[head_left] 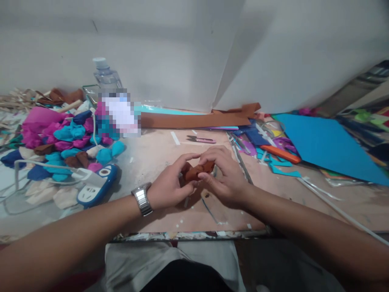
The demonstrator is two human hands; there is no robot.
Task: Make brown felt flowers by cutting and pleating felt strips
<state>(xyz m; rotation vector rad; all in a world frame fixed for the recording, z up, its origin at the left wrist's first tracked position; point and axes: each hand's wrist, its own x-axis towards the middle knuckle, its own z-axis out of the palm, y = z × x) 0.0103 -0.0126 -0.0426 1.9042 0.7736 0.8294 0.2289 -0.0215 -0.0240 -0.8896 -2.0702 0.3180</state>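
Both of my hands meet over the middle of the table, around a small gathered piece of brown crepe-like material (192,173). My left hand (173,178), with a metal watch on its wrist, curls thumb and fingers about its left end. At the other end, my right hand (226,174) pinches the piece between thumb and fingers. Parts of the piece are hidden behind the fingers. Just beyond the hands lie small thread snips (201,140) with a pink handle. Farther back, a long brown strip (194,121) stretches along the wall.
A pile of gathered pink, blue, brown and cream pieces (69,132) fills the left, beside a blue-and-white power strip (97,186) and a water bottle (106,77). An orange cutter (281,154), blue scraps (278,168) and a large blue sheet (331,146) are at right.
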